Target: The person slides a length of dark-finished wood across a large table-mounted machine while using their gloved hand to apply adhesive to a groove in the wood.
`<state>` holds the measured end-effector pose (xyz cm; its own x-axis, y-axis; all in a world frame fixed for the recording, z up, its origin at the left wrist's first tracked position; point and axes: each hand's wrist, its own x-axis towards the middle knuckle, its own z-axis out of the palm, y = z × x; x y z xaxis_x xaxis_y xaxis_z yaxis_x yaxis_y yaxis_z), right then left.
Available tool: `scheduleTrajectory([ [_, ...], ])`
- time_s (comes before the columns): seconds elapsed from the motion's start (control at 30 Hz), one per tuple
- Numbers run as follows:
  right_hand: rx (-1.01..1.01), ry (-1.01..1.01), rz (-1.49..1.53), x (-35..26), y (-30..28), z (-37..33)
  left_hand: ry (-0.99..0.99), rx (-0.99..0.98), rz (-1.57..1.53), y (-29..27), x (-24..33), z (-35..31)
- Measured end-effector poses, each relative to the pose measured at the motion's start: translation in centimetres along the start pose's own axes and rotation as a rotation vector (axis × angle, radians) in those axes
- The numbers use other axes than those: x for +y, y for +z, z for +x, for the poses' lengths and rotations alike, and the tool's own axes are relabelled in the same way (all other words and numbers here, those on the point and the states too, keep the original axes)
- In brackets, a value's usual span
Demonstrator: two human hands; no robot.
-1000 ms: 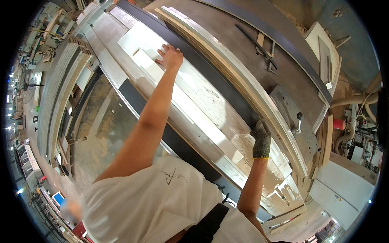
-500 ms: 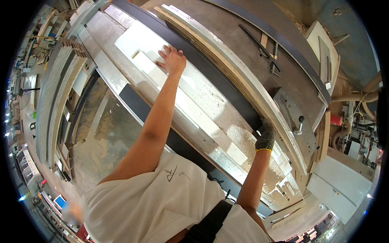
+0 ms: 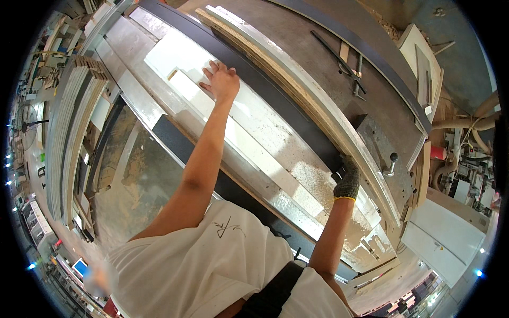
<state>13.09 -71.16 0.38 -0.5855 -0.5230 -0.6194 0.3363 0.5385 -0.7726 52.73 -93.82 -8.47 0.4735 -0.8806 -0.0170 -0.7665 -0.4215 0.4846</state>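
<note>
A long dark grey panel (image 3: 275,90) lies along the machine's metal bed, beside a wood-and-metal rail (image 3: 297,95). My bare left hand (image 3: 221,82) rests with spread fingers on a long white board (image 3: 175,49), next to the dark panel's near edge. A narrower white strip (image 3: 191,87) lies on the near side of that board. At the panel's right end is my right hand (image 3: 348,180), in a dark grey knit glove with a yellow cuff. It is against the panel end and close to the rail; its fingers blend into the dark surface and cannot be made out.
Sawdust covers the bed near my right hand. Beyond the rail stand a black-knobbed lever (image 3: 392,164) and a dark metal block (image 3: 368,127); a black bar (image 3: 336,58) lies farther off. Stacked boards (image 3: 71,143) stand at left, a white cabinet (image 3: 440,238) at right.
The view has shifted a little, so the bed, the boards and my left hand appear slightly farther left. Both hands keep nearly the same places on the work.
</note>
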Motion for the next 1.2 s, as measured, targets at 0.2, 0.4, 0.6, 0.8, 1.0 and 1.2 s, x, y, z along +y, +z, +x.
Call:
scheduleTrajectory([
  [0.2,0.018,-0.02,-0.013,-0.6,0.3,-0.7,-0.012,0.008,-0.032,-0.2,0.0,0.1],
  [0.4,0.008,-0.022,-0.055,-1.4,0.1,-1.7,-0.03,-0.015,-0.08,-1.3,0.8,-0.3],
  [0.6,0.002,-0.092,-0.096,-3.1,0.0,-4.4,-0.007,0.009,-0.18,-3.2,1.4,-0.7],
  [0.8,0.022,-0.24,0.006,-3.8,-2.1,-7.8,-0.361,-0.115,-1.182,-3.2,3.5,-1.5],
  [1.0,-0.066,-0.436,0.047,-0.9,-4.5,-14.6,-0.464,-0.347,-1.468,-8.2,1.8,-4.3],
  [1.2,-0.286,-0.385,0.074,4.4,-13.1,-20.6,-0.487,-0.616,-1.609,-9.8,-1.4,-14.5],
])
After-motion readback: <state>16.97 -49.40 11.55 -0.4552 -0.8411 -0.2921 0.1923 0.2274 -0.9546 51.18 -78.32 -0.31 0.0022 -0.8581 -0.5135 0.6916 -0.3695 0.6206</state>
